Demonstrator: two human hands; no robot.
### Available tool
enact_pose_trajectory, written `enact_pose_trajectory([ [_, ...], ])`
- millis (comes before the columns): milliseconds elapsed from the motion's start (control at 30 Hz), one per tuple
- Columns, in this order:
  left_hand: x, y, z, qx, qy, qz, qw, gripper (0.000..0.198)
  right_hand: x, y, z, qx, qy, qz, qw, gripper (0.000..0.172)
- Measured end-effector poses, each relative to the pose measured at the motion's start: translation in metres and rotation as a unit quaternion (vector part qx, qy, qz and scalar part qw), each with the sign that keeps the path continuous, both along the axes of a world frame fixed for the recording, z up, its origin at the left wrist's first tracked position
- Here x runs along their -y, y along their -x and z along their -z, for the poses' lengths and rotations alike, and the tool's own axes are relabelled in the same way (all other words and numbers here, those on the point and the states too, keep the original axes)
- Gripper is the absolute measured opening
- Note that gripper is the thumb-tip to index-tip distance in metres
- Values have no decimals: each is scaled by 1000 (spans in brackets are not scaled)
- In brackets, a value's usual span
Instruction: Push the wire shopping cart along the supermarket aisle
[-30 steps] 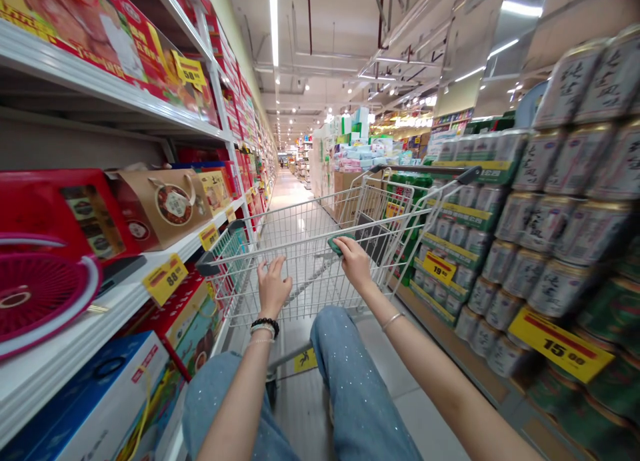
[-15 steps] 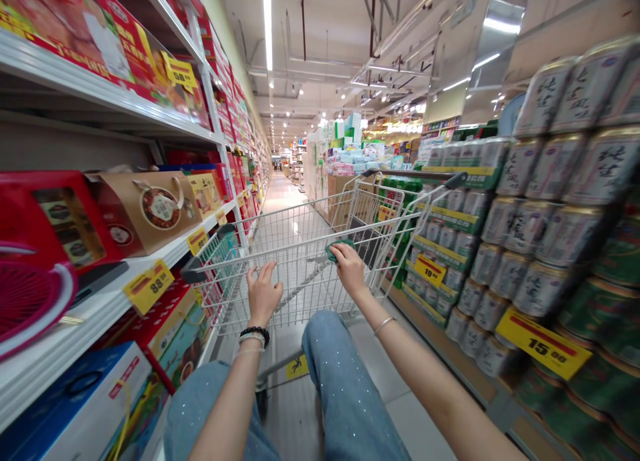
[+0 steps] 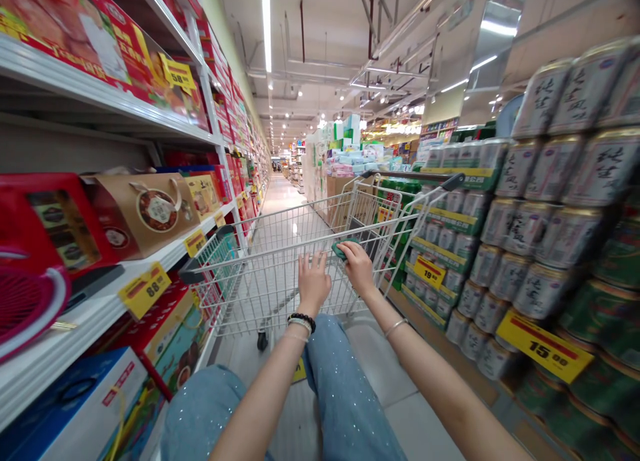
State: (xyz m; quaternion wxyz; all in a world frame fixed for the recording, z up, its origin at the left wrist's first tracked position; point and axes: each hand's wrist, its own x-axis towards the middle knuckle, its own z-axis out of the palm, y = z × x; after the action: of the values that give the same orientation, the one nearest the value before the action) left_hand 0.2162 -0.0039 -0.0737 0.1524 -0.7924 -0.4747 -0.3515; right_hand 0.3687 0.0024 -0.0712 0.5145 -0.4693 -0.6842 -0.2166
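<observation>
Standing side-on before the seated or crouching person, a wire shopping cart (image 3: 265,287) spans the aisle, its long near side facing the knees. At its left end, a dark plastic corner (image 3: 188,272) comes near the front edge of a white shelf (image 3: 75,341); at its right end, the push handle (image 3: 415,175) reaches close to banded packs of cans (image 3: 453,217). Room at both ends looks tight, while beyond the cart a long lane of pale floor (image 3: 286,191) runs into the distance. Between the cart and the person is a small strip of floor, with jeans-covered knees (image 3: 345,374) taking up much of it and one caster (image 3: 263,341) showing below the basket. Along the cart's near top rail, the right hand (image 3: 357,266) pinches a folded green cloth (image 3: 339,250) between thumb and fingers. Just left of it, the left hand (image 3: 313,283) has its fingers extended and slightly apart; whether they touch the rail cannot be told. Left of the cart, the shelf carries a red box (image 3: 55,221), a brown gift box (image 3: 145,211) and a round magenta item (image 3: 30,294) cut off by the view. Right of the cart, tall stacked cans (image 3: 550,227) form a wall, with a yellow price sign (image 3: 545,344) jutting out low down. Past the cart's far side stands a brown carton (image 3: 340,197) under piled packages.
</observation>
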Motion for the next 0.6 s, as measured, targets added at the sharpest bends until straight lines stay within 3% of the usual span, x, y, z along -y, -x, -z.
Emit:
enact_pose_trajectory([
  [167, -16, -15, -12, 19, 40, -18, 999, 54, -7, -2, -5, -32, 17, 12, 999, 58],
  [600, -17, -7, -7, 54, 45, 8, 998, 55, 0, 11, -10, -7, 48, 22, 999, 55],
])
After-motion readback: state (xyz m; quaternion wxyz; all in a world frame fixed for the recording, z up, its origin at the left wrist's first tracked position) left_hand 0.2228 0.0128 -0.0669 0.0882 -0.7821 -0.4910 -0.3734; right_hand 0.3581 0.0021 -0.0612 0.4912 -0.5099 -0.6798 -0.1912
